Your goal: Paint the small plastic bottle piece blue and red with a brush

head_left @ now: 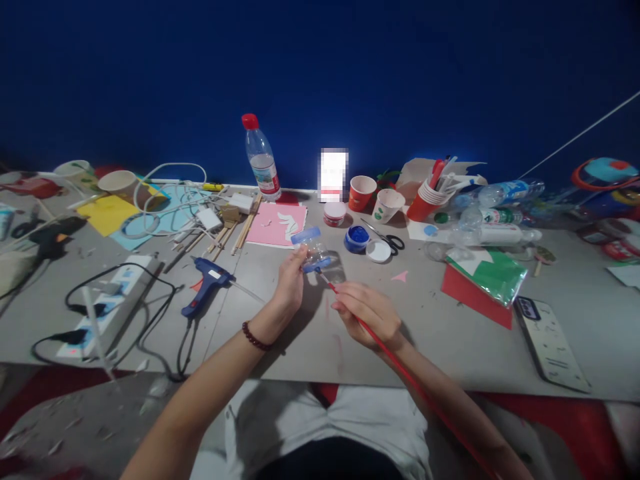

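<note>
Over the middle of the table, my left hand [293, 277] holds a small clear plastic piece [314, 249] with blue paint along its top and bottom edges. My right hand [369, 313] is closed on a long red paintbrush [380, 341], and the brush tip touches the lower blue edge of the plastic piece. Just behind the hands stands an open jar of blue paint [357, 237], its white lid [379, 251] lying beside it. A pair of black-handled scissors [395, 243] rests next to the lid.
A blue glue gun [207, 285] and a power strip [113, 303] with cables lie left. Behind stand a red-capped bottle [263, 163] and paper cups [362, 193]. Plastic bottles [500, 235], a green sheet [493, 277] and a phone [553, 343] are right.
</note>
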Demonstrator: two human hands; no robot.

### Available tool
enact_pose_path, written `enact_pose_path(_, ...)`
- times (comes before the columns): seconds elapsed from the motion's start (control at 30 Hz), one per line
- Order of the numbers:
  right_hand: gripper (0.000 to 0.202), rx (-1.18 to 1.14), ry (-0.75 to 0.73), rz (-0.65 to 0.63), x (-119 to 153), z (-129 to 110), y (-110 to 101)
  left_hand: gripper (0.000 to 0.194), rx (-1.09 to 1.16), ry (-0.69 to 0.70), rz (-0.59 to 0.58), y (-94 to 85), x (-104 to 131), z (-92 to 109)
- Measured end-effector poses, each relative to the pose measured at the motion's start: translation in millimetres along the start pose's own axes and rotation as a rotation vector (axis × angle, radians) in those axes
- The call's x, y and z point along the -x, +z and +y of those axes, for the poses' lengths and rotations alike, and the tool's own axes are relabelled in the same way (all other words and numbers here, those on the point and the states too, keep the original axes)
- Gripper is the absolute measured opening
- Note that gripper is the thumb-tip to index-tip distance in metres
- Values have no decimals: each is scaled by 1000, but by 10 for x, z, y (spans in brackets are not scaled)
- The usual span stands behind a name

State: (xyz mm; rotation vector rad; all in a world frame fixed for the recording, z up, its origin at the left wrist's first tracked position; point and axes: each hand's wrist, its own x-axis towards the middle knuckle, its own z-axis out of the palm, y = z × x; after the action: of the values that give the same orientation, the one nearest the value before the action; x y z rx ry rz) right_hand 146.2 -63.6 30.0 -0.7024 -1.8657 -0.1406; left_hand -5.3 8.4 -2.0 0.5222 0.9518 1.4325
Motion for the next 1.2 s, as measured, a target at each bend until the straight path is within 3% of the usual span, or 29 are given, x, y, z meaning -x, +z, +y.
enact_pose_path(0.17, 15, -27, -38, 29, -10, -9, -23, 24, -21, 18, -8, -4, 5, 3)
enact_pose_path(0.37, 28, -7, -41, -25, 27, 20, 17, 25, -25, 35, 6, -9, 0, -12)
enact_pose_path(0.67, 19, 8, -108, -25, 21, 6, 2, 33, -20, 27, -11, 4, 11, -5)
enact_pose_path(0.9, 19, 64, -139, -77, 8, -10, 31, 30, -29, 10, 33, 1, 11, -18)
enact_pose_path(1.2, 13, 80, -206, -88, 8, -37, 20, 31, -1, 14, 6, 26, 51, -11)
